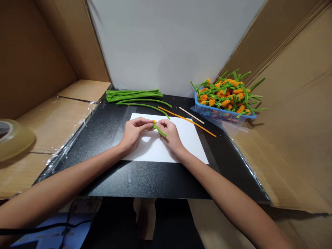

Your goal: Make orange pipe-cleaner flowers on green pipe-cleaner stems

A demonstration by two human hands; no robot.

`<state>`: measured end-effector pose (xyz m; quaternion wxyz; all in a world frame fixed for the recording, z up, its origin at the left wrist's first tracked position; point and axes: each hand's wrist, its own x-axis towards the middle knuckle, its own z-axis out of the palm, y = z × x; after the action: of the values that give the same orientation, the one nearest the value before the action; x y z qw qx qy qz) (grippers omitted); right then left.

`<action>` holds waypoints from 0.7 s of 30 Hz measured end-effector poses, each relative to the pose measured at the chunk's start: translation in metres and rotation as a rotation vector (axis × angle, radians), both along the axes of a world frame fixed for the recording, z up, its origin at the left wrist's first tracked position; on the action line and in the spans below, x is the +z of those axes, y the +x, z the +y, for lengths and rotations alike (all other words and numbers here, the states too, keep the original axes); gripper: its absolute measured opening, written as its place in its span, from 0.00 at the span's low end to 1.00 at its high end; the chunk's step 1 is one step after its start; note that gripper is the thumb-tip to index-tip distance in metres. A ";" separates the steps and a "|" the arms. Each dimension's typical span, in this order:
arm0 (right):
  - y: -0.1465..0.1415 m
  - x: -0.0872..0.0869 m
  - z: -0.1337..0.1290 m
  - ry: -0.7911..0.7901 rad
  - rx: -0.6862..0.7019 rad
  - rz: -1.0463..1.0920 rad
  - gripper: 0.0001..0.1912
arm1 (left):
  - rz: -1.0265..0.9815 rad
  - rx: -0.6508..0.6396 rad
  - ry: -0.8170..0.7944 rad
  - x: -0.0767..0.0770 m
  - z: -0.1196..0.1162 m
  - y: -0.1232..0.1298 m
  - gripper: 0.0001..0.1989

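Observation:
Over the white sheet of paper [171, 148], my left hand [135, 131] and my right hand [169, 133] meet fingertip to fingertip. Between them they pinch a small piece made of green and orange pipe cleaner [160, 130]. Its green end sticks out toward the lower right, and a bit of orange shows at the top; the rest is hidden by my fingers. Just beyond the paper's far edge lie a straight orange pipe cleaner [186, 120] and a short pale wooden stick [191, 115]. A bent green pipe cleaner [147, 104] curves toward the paper.
A bundle of green pipe cleaners [132, 95] lies at the back left. At the back right, a blue basket [220, 111] is heaped with orange and green pipe-cleaner pieces. A roll of clear tape [23, 141] rests on cardboard at left. Cardboard walls [293, 114] flank the black tabletop [103, 138].

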<state>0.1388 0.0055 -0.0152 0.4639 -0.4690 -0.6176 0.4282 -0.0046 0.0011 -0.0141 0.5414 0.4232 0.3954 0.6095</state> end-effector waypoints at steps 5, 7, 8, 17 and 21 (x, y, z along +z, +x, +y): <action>0.000 -0.001 0.004 -0.076 -0.053 0.107 0.10 | 0.118 -0.045 0.022 -0.004 0.005 -0.002 0.12; 0.003 0.003 0.006 -0.171 -0.011 0.243 0.12 | 0.237 -0.050 0.095 -0.005 0.007 -0.004 0.12; 0.005 0.006 0.007 -0.202 0.008 0.293 0.15 | 0.306 -0.036 0.145 -0.006 0.008 -0.006 0.11; 0.020 0.020 0.012 -0.246 0.171 0.117 0.11 | 0.420 -0.010 0.207 -0.005 0.016 -0.018 0.22; 0.018 0.017 0.012 -0.233 0.152 0.129 0.10 | 0.370 -0.067 0.204 -0.007 0.021 -0.020 0.26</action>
<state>0.1571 0.0180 0.0023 0.4115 -0.4429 -0.5664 0.5601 -0.0248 0.0220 -0.0210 0.4337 0.5934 0.4099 0.5402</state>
